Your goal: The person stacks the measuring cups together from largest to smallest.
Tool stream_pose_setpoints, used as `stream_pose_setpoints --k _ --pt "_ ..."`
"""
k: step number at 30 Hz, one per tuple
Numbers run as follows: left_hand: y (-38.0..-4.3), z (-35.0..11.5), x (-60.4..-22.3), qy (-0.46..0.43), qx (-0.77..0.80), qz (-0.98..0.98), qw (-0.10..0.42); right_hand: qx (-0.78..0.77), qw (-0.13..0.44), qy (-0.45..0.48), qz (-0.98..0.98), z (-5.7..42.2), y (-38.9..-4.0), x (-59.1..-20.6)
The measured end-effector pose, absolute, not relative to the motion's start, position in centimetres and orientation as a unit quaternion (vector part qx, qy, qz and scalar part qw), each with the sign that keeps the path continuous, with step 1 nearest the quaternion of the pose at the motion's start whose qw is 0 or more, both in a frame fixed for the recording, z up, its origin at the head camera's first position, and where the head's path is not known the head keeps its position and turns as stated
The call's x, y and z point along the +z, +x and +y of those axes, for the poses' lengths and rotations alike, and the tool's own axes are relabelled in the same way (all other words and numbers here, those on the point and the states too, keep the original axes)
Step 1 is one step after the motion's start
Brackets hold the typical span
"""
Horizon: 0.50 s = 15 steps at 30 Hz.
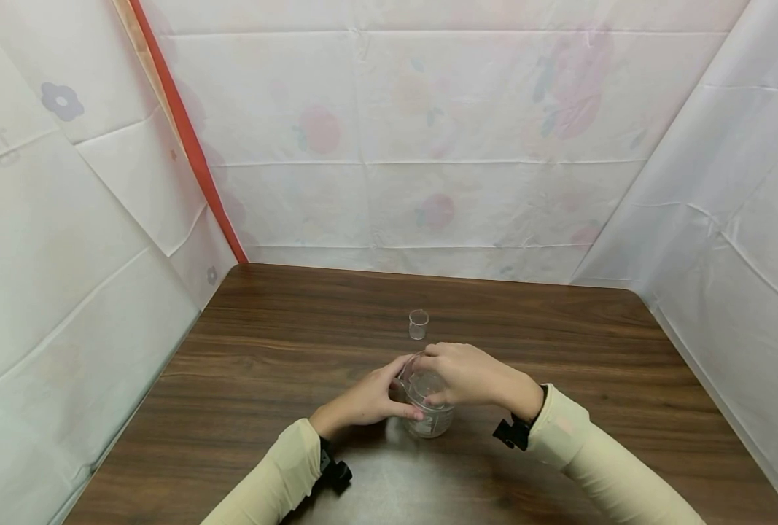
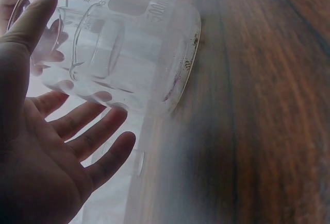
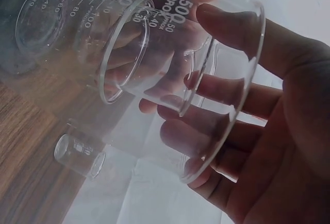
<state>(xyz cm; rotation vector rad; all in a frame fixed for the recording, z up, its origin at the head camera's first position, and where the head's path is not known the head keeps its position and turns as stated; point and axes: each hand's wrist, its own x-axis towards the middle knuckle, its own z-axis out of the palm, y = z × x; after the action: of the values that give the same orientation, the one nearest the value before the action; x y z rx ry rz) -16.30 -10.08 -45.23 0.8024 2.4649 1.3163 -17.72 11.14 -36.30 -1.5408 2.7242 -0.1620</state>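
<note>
A large clear glass beaker (image 1: 430, 421) marked 500 stands on the table, tilted in both wrist views by the camera angle. My left hand (image 1: 370, 397) holds it from the left, thumb on the near side and fingers (image 2: 85, 118) behind. Smaller beakers sit nested within it, and the innermost beaker (image 3: 170, 62) carries marks up to 50. Reaching in through the wide mouth, my right hand (image 1: 470, 373) pinches that innermost beaker near its rim, fingertips (image 3: 192, 81) overlapping the glass. Beyond the hands a tiny beaker (image 1: 418, 326) stands upright.
The dark wood-grain table (image 1: 284, 364) is enclosed by white patterned cloth (image 1: 389, 182) at the back and both sides. A red strip (image 1: 188, 138) runs down the back left corner. Black straps with small devices (image 1: 515, 432) sit on both wrists.
</note>
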Motion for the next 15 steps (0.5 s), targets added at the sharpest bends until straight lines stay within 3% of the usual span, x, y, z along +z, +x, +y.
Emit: stream_pose_setpoints --k 15 --pt "-16.30 -10.25 -45.31 0.275 0.451 0.837 0.142 -0.034 0.038 -0.491 0.869 10.38 -17.59 -36.53"
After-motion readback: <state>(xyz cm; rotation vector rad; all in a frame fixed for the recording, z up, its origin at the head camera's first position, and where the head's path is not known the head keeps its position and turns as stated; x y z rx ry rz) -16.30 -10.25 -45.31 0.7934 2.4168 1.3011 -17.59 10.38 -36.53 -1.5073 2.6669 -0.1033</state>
